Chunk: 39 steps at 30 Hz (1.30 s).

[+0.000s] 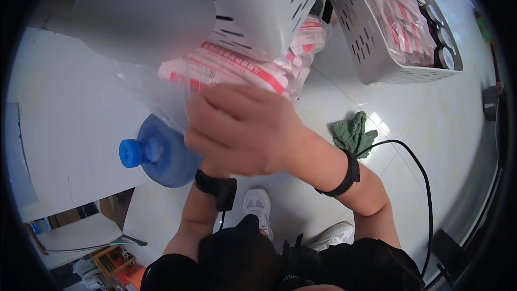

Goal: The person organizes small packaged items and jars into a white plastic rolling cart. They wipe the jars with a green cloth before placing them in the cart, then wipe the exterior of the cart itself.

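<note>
My right hand (244, 131), blurred, has its fingers curled in front of a clear plastic bag (155, 85) of pink-and-white printed packets (226, 66). Whether it grips the plastic cannot be told. Behind it, my left hand (216, 169) is almost wholly hidden; its wrist, with a black strap and small device, shows just below. A big light grey slotted plastic basket (258, 4) stands over the packets. Left of my hands lies a blue water-cooler bottle (167, 157) with its capped neck pointing left.
At the upper right, a second grey basket (383, 64) holds bagged packets and several dark, white-lidded containers. A green cloth (353, 133) lies on the tiled floor beside a black cable (426, 186). A white surface (72, 109) spans the left. A grey blurred oval covers part of the upper left.
</note>
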Tool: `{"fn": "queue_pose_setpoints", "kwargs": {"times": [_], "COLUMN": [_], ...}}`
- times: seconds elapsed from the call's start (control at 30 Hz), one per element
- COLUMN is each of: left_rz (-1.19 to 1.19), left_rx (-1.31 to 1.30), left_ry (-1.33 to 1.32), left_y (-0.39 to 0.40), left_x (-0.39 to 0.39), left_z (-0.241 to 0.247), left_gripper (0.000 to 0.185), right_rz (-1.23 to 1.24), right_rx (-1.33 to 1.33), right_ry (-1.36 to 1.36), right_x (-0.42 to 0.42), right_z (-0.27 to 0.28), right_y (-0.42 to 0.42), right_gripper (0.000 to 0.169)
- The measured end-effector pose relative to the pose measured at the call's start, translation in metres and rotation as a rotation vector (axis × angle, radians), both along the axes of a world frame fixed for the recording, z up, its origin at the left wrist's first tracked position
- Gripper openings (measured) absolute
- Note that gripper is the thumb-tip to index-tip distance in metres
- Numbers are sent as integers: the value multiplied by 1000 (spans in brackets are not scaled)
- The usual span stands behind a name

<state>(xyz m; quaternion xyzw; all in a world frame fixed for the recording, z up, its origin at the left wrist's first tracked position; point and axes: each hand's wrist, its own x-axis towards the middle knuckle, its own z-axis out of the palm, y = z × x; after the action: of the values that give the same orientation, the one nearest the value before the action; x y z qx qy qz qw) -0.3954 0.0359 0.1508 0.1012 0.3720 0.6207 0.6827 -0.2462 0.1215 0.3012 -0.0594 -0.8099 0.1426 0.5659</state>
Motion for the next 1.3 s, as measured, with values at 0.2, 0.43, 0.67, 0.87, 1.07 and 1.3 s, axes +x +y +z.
{"fn": "queue_pose_setpoints", "kwargs": {"times": [0.2,0.43,0.67,0.87,1.07,1.3], "left_rz": [-33,-52,-89,-239,-557,-1018], "left_rx": [-33,-55,-59,-101,-193,-289], "left_ry": [-98,-132,-162,-216,-364,-413], "left_y": [-33,-60,-71,-66,-60,-35], "left_x": [1,-8,-13,7,65,180], "left_z": [-4,-2,2,-2,-20,-39], "left_gripper": [54,54,55,56,56,57], "right_rz": [25,186,178,322,389,390], "right_rx": [156,188,141,233,24,-387], "right_ry": [-167,-438,-410,-486,-492,-1005], "right_x": [25,76,101,101,111,191], "right_z": [-8,-38,-25,-28,-49,-80], "right_y": [-26,-57,-63,-100,-143,-162], "right_gripper": [11,11,12,14,17,24]}}
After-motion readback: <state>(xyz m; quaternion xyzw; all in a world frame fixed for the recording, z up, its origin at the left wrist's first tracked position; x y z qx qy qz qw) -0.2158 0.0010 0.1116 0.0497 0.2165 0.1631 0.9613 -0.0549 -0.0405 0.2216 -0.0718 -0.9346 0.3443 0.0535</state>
